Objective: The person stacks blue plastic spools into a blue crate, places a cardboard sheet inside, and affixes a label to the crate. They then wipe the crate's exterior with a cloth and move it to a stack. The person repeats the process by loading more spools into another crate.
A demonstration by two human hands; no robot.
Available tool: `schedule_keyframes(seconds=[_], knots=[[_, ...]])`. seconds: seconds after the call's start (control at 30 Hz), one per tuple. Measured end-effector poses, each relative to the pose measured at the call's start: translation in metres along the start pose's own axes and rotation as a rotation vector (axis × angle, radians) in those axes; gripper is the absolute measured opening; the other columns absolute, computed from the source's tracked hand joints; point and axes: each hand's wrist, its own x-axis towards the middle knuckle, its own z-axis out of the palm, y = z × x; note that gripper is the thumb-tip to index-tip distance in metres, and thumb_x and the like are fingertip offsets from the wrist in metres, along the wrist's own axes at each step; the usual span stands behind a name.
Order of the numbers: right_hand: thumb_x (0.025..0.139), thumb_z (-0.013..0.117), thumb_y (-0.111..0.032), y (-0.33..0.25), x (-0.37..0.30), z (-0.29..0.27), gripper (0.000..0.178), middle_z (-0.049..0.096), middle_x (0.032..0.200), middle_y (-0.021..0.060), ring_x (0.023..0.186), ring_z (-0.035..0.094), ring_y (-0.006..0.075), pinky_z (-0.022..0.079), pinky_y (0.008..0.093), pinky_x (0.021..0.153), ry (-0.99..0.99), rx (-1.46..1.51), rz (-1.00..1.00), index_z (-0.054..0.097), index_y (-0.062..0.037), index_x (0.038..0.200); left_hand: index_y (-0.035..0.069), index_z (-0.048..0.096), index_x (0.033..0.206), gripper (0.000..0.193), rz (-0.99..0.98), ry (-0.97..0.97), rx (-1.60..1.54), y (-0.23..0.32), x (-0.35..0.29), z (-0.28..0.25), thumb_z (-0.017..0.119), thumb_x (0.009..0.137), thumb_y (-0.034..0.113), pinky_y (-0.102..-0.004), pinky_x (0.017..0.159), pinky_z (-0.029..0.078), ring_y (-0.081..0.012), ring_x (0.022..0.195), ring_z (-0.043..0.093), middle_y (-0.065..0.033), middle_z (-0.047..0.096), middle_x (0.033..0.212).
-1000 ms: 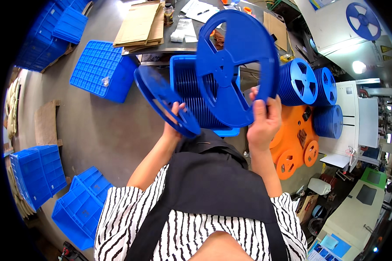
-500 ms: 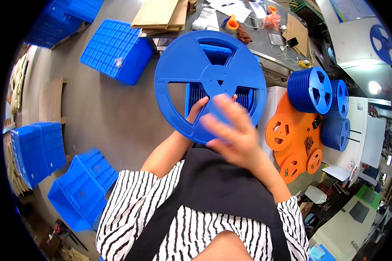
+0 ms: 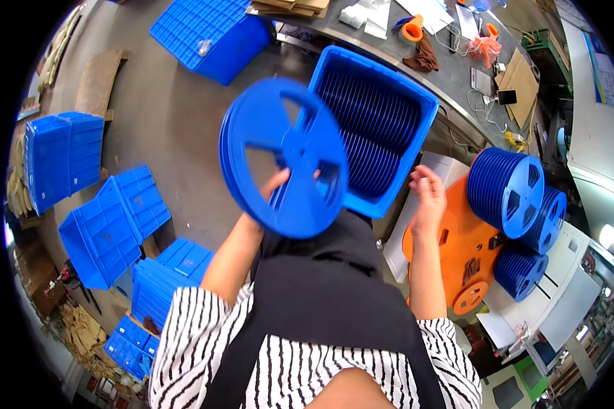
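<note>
My left hand point(image 3: 275, 185) grips a large blue plastic reel point(image 3: 299, 140) by the edge of its cut-out, in front of my body. The reel is tilted, and a second rim shows behind its face; I cannot tell whether that is its other flange or another reel. My right hand point(image 3: 428, 194) is raised off to the right with nothing in it, its fingers loosely bent and apart. Between the hands and farther off stands a blue bin point(image 3: 426, 109), packed with two rows of upright blue reels point(image 3: 372, 102).
Right of my right hand is an orange round table point(image 3: 450, 235), bearing stacks of blue reels point(image 3: 508, 191) and an orange reel point(image 3: 471, 298). A grey workbench point(image 3: 382, 27) with tape and papers runs beyond the bin. Blue crates point(image 3: 92, 242) stand on the floor at left.
The held reel has moved left and tilted, uncovering the bin of reels. My right hand has drawn away from the reel to the right. The whole view has shifted.
</note>
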Motion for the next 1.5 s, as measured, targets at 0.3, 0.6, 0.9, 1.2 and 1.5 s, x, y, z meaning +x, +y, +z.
schedule_keyframes(seconds=[0.3, 0.6, 0.9, 1.2, 1.5], knots=[[0.082, 0.064, -0.02, 0.254, 0.163, 0.059, 0.046, 0.058, 0.124, 0.0156, 0.114, 0.055, 0.0338, 0.044, 0.0398, 0.097, -0.486, -0.965, -0.307, 0.056, -0.0071, 0.125, 0.006, 0.032, 0.141, 0.074, -0.043, 0.397, 0.378, -0.069, 0.007, -0.091, 0.066, 0.08, 0.029, -0.0389, 0.095, 0.048, -0.027, 0.112, 0.057, -0.0179, 0.056, 0.124], [0.086, 0.061, -0.038, 0.308, 0.309, 0.233, 0.069, 0.025, 0.154, 0.0011, 0.144, 0.019, 0.025, 0.016, 0.0562, 0.113, -0.621, -1.51, -0.786, 0.034, -0.0172, 0.145, -0.002, 0.047, 0.129, 0.068, -0.118, 0.545, 0.419, -0.022, 0.108, -0.093, 0.068, 0.077, 0.035, -0.0331, 0.09, 0.048, -0.0228, 0.11, 0.058, -0.0145, 0.057, 0.123], [0.092, 0.036, -0.061, 0.351, 0.337, 0.187, 0.06, 0.017, 0.156, -0.0121, 0.143, 0.018, 0.0134, 0.014, 0.0433, 0.118, -0.57, -1.596, -0.827, 0.025, -0.0388, 0.146, -0.002, 0.055, 0.122, 0.062, -0.06, 0.554, 0.883, 0.04, 0.214, -0.122, 0.065, 0.078, 0.041, -0.0328, 0.093, 0.045, -0.0212, 0.104, 0.059, -0.0128, 0.063, 0.114], [0.092, 0.045, -0.056, 0.363, 0.337, 0.184, 0.055, 0.027, 0.153, -0.0093, 0.142, 0.022, 0.0148, 0.017, 0.0453, 0.117, -0.498, -1.48, -0.872, 0.035, -0.0369, 0.143, 0.012, 0.042, 0.141, 0.088, 0.099, 0.502, 1.238, 0.045, 0.298, -0.145, 0.06, 0.073, 0.065, -0.0529, 0.107, 0.03, -0.0348, 0.129, 0.043, -0.0178, 0.052, 0.133], [0.092, 0.045, -0.054, 0.368, 0.337, 0.177, 0.066, 0.025, 0.154, -0.0058, 0.143, 0.022, 0.0161, 0.017, 0.0408, 0.118, -0.416, -1.408, -0.864, 0.02, -0.0317, 0.15, 0.006, 0.043, 0.138, 0.063, 0.231, 0.239, 1.074, 0.045, 0.311, -0.181, 0.063, 0.087, 0.038, -0.0386, 0.093, 0.048, -0.024, 0.11, 0.057, -0.0134, 0.058, 0.123]])
